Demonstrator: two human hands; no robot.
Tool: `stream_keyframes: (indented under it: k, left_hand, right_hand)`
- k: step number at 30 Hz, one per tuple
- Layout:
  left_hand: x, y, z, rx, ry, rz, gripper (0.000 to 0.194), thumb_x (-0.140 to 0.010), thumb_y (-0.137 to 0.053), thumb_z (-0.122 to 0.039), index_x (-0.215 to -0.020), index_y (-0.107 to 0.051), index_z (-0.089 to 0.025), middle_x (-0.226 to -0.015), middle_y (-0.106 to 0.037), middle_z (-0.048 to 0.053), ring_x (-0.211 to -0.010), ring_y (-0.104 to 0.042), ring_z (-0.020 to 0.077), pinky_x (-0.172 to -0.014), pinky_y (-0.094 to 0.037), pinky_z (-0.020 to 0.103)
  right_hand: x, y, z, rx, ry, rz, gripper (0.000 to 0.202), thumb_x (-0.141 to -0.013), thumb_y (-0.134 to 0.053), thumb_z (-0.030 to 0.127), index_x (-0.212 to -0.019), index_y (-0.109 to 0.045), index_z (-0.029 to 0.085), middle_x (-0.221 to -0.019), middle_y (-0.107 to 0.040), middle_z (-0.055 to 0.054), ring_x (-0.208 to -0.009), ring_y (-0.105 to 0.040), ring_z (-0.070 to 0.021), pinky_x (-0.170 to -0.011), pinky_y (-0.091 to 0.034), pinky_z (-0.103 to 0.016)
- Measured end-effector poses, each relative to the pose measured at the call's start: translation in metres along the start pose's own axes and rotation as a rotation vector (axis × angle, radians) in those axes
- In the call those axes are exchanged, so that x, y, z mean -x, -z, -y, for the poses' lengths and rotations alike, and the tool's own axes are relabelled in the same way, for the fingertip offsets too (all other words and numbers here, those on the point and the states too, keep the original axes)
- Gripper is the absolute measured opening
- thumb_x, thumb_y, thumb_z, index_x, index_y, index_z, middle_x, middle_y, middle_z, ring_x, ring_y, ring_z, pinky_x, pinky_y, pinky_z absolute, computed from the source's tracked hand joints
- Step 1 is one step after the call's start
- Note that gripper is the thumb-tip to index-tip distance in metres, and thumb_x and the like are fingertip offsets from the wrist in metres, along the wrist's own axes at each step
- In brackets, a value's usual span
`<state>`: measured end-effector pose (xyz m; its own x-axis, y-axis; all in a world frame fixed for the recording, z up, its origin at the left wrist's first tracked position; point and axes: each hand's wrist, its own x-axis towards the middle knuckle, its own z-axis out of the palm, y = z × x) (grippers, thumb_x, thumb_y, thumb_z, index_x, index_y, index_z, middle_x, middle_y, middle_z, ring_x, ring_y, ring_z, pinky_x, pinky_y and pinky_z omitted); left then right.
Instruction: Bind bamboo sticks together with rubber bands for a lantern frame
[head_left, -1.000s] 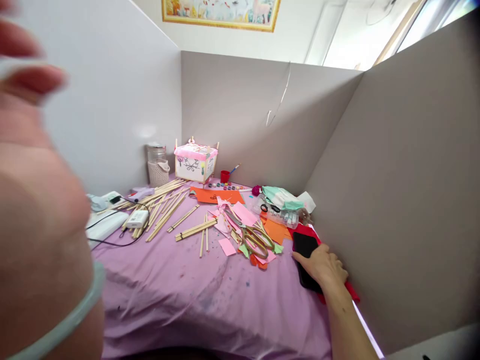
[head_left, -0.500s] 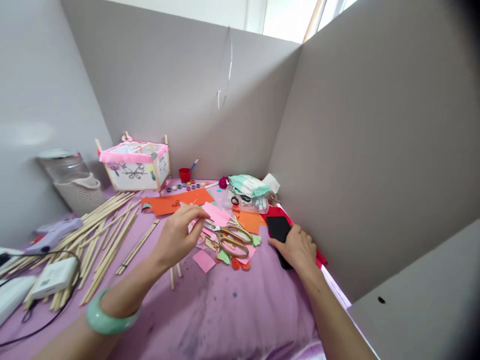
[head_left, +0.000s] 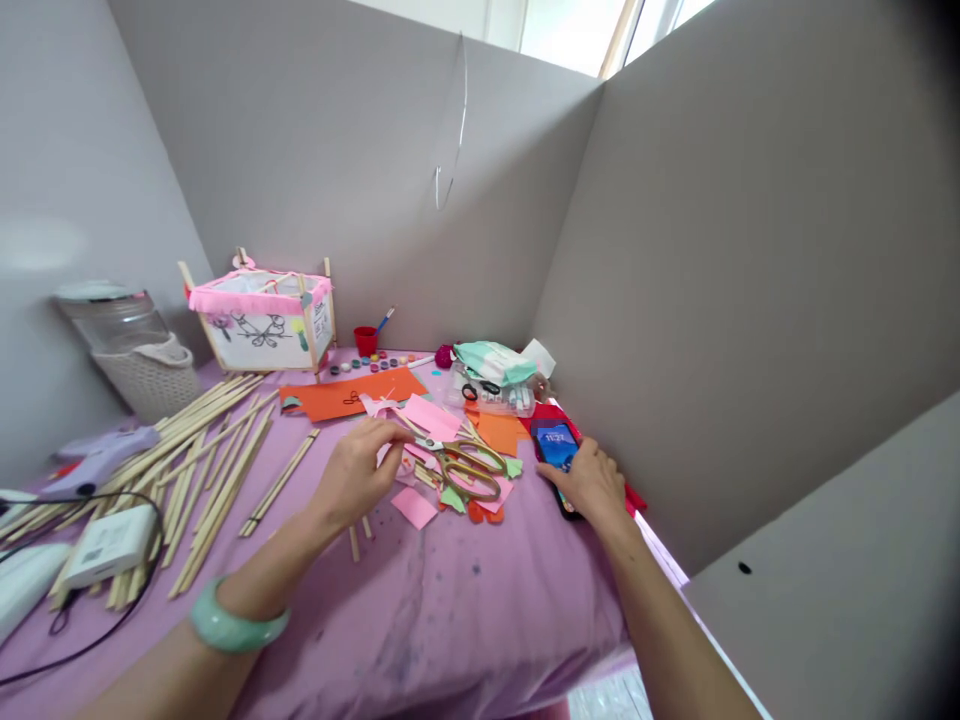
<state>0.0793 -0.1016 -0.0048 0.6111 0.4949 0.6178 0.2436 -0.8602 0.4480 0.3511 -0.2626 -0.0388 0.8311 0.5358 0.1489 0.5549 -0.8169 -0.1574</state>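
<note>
While the right hand clasps the phone, the left hand is at the scissors

While its screen is lit, the phone lies flat beside the right edge of the table, on red material. Its left edge meets the thumb of the right hand; the palm covers its lower part, and the other fingers extend past its right edge. The left hand, well apart from the right, is over the middle of the table. Its thumb and forefinger curve toward each other beside the blades of the scissors; whether they hold anything cannot be told. Pink paper scraps lie about the scissors. Wooden sticks fan across the table's left side.
</note>
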Motion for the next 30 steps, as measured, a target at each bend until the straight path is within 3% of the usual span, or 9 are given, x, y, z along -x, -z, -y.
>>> stream_keyframes:
  k: [3,5,8,11,15,18,20,26,30]
  left_hand:
    - [0.002,0.006,-0.002,-0.019,0.048,0.019,0.02,-0.081,-0.046,-0.018,-0.086,-0.065,-0.017,-0.088,-0.069,0.005,-0.083,-0.061,0.0169,-0.078,-0.046,0.028]
    - [0.003,0.013,-0.002,-0.041,0.136,0.018,0.021,-0.08,-0.048,-0.02,-0.089,-0.066,-0.018,-0.09,-0.07,0.005,-0.083,-0.062,0.0169,-0.077,-0.046,0.027]
    - [0.006,0.028,0.007,-0.127,0.305,0.021,0.024,-0.08,-0.047,-0.024,-0.089,-0.068,-0.018,-0.089,-0.071,0.005,-0.08,-0.063,0.0176,-0.072,-0.046,0.027]
    - [0.011,0.046,0.023,-0.336,0.476,0.051,0.026,-0.079,-0.046,-0.024,-0.084,-0.07,-0.017,-0.087,-0.071,0.009,-0.081,-0.064,0.0207,-0.072,-0.044,0.029]
    - [0.023,0.057,0.039,-0.432,0.661,0.201,0.022,-0.075,-0.052,-0.025,-0.082,-0.071,-0.018,-0.088,-0.072,0.01,-0.084,-0.064,0.0216,-0.07,-0.043,0.028]
    - [0.033,0.051,0.04,-0.382,0.715,0.403,0.022,-0.069,-0.06,-0.035,-0.08,-0.07,-0.02,-0.081,-0.071,0.008,-0.074,-0.063,0.0219,-0.062,-0.042,0.028]
    - [0.038,0.045,0.037,-0.363,0.736,0.464,0.024,-0.069,-0.06,-0.038,-0.08,-0.069,-0.019,-0.075,-0.07,0.008,-0.068,-0.063,0.0215,-0.059,-0.042,0.028]
    - [0.044,0.041,0.036,-0.449,0.68,0.395,0.039,-0.081,-0.044,-0.047,-0.078,-0.065,-0.014,-0.083,-0.068,0.016,-0.077,-0.064,0.0267,-0.063,-0.042,0.032]
    - [0.045,0.049,0.049,-0.352,0.672,0.225,0.028,-0.087,-0.039,-0.032,-0.089,-0.062,-0.015,-0.09,-0.068,0.014,-0.083,-0.064,0.0231,-0.07,-0.043,0.03]
  right_hand:
    - [0.007,0.003,0.003,-0.01,0.123,-0.101,0.062,-0.075,-0.06,0.056,-0.114,-0.05,0.008,-0.11,-0.058,-0.023,-0.106,-0.053,-0.0359,-0.083,-0.041,-0.043]
    - [0.015,0.007,0.01,-0.101,0.313,-0.161,0.046,-0.082,-0.054,0.05,-0.109,-0.056,0.013,-0.11,-0.059,-0.018,-0.104,-0.053,-0.0309,-0.085,-0.04,-0.039]
    - [0.028,0.014,0.031,-0.284,0.651,-0.067,0.03,-0.09,-0.043,0.041,-0.097,-0.062,0.018,-0.101,-0.064,-0.009,-0.095,-0.057,-0.0225,-0.083,-0.041,-0.031]
    - [0.037,0.016,0.058,-0.274,0.822,0.046,0.026,-0.089,-0.047,0.035,-0.097,-0.064,0.018,-0.099,-0.064,-0.008,-0.098,-0.055,-0.022,-0.086,-0.038,-0.03]
    - [0.038,0.006,0.087,-0.151,0.831,0.126,0.025,-0.085,-0.052,0.036,-0.096,-0.066,0.018,-0.1,-0.063,-0.009,-0.098,-0.054,-0.0227,-0.084,-0.037,-0.03]
    - [0.035,-0.007,0.096,-0.11,0.82,0.111,0.023,-0.086,-0.05,0.034,-0.094,-0.066,0.02,-0.101,-0.06,-0.009,-0.098,-0.053,-0.0213,-0.08,-0.038,-0.028]
    - [0.034,-0.014,0.097,-0.091,0.788,0.086,0.023,-0.087,-0.049,0.033,-0.096,-0.066,0.02,-0.102,-0.059,-0.008,-0.096,-0.054,-0.0207,-0.076,-0.038,-0.027]
    - [0.036,-0.018,0.096,-0.081,0.76,0.072,0.024,-0.088,-0.047,0.033,-0.096,-0.066,0.02,-0.1,-0.059,-0.007,-0.093,-0.056,-0.02,-0.071,-0.039,-0.026]
    - [0.035,-0.016,0.096,-0.088,0.737,0.096,0.023,-0.087,-0.049,0.032,-0.097,-0.066,0.02,-0.101,-0.059,-0.007,-0.095,-0.055,-0.02,-0.072,-0.039,-0.026]
